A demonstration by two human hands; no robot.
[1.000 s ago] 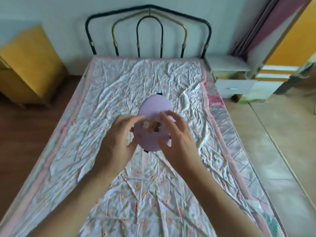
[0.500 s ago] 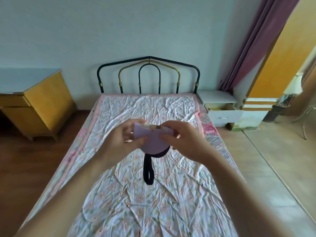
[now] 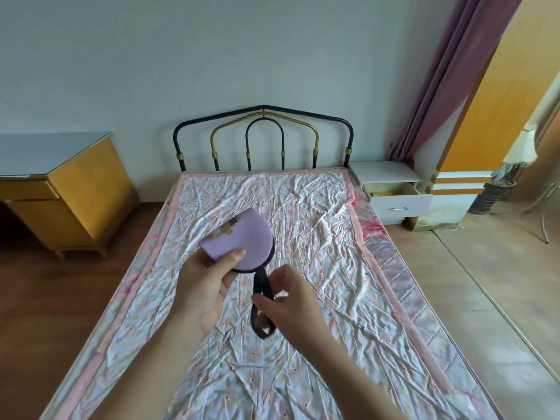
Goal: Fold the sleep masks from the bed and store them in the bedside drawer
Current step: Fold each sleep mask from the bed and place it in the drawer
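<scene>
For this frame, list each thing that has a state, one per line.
Mask: folded in half, held above the bed.
Strap: hanging loose, pinched by right hand.
Left hand: grip shut on mask.
Right hand: grip shut on strap.
Drawer: pulled open.
Sheet: wrinkled.

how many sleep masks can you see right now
1: a lilac fabric sleep mask, folded in half, pinched in the left hand above the bed; the right hand holds its dark strap. No others visible.
</scene>
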